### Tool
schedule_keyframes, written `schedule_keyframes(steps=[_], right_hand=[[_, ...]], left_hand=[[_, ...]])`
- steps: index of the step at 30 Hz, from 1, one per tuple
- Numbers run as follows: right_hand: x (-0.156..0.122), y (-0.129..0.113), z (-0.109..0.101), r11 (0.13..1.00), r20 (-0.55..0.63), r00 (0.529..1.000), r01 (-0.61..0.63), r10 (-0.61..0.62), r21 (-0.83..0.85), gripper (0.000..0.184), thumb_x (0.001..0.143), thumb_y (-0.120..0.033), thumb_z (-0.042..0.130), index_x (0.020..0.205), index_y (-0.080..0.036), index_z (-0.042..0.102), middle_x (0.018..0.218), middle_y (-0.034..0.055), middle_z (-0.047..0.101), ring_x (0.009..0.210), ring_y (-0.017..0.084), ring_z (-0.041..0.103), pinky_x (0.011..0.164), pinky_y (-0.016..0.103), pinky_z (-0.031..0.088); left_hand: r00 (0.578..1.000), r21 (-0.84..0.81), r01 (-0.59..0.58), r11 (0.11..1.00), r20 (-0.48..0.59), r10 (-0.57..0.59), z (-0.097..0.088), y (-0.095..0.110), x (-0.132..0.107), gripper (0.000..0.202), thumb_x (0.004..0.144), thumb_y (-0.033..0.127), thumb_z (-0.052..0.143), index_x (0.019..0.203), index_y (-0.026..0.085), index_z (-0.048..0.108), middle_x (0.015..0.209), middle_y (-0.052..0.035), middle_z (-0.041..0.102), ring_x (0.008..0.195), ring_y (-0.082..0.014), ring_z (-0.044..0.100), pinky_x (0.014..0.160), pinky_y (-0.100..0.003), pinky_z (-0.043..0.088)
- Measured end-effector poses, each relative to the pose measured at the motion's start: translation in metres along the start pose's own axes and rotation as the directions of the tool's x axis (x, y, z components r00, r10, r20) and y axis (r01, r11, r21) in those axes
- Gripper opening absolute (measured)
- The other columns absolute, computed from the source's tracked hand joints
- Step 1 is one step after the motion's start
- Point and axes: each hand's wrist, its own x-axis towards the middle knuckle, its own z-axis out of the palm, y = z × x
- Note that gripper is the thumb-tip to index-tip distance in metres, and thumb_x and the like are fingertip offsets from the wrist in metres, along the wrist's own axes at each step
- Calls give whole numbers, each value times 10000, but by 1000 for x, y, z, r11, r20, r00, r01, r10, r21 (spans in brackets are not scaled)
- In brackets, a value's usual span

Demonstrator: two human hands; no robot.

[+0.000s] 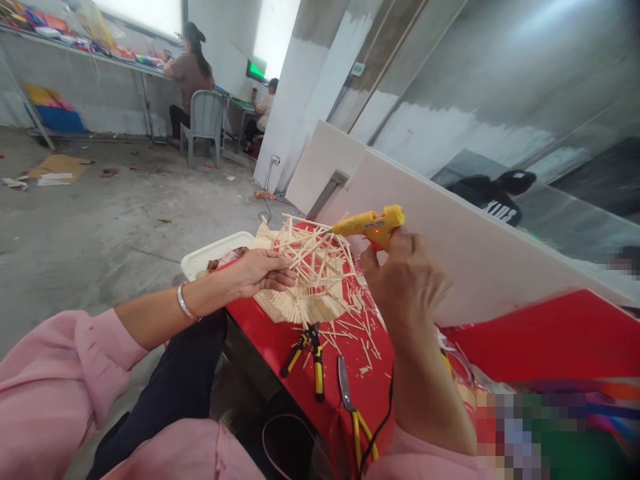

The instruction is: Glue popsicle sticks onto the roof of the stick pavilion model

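My left hand (267,272) pinches the near left side of an open lattice of thin wooden sticks (320,250), held over the red table (260,333). In my right hand (405,273) is a yellow hot glue gun (373,225) with a small red light on its body. Its nozzle points left at the top of the lattice; whether it touches a stick I cannot tell. Beneath the lattice lies a fan-like piece of closely set sticks (305,308). Loose short sticks (367,337) are scattered to its right.
Yellow-and-black pliers (314,353) and scissors (350,400) with yellow handles lie near the table's front edge. A white tray (193,257) stands on the left. White boards (425,227) lean behind. Other people (193,73) sit at far tables.
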Motion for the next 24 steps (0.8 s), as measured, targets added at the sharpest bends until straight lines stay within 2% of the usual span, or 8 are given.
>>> schedule_keyframes(steps=[24], right_hand=[[0,-1,0,1000,-1,1000,-5,5,-17,471,912,-396,422,1252,-100,561,956,127,594,589,117,369,530,306,124]], left_hand=[[1000,10,5,1000,6,-5,-1,0,0,171,843,221,658,727,104,700,684,-100,738,534,-103,657,541,-185,537]])
